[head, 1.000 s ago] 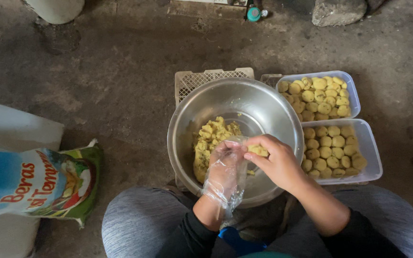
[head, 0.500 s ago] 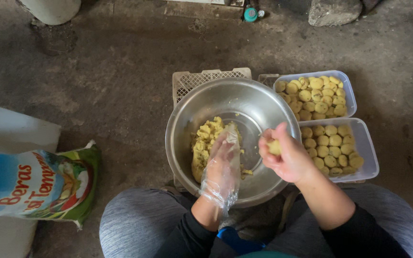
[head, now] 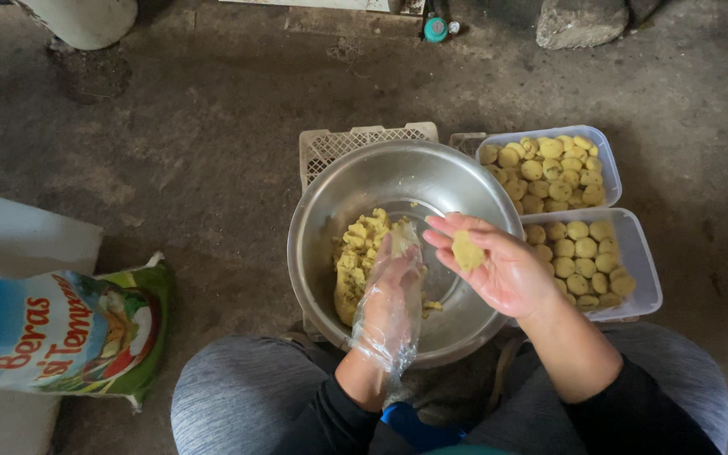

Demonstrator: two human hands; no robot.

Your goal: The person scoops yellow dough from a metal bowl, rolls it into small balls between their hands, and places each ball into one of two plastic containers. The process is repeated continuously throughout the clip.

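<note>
The right hand (head: 503,270) was open, palm up, around the middle of the frame, with a flattened yellow dough disc (head: 468,250) sitting on the fingers. It wasn't gripped, just resting there. The left hand (head: 389,295) wore a loose clear plastic glove and was down in the steel bowl (head: 330,211), fingers on the pile of yellow dough (head: 357,257) at the bowl's left side. I couldn't tell if it was pinching a bit or only touching.

Right of the bowl sat two clear plastic tubs on the concrete floor (head: 195,135): the upper tub (head: 608,160) full of discs, the lower tub (head: 646,278) filled only across its left part. A printed rice sack (head: 61,337) lay at the lower left.

My take on doing this bit well: keep the palm level so the disc doesn't slide off, press evenly for matching thickness, and pinch same-sized lumps.
</note>
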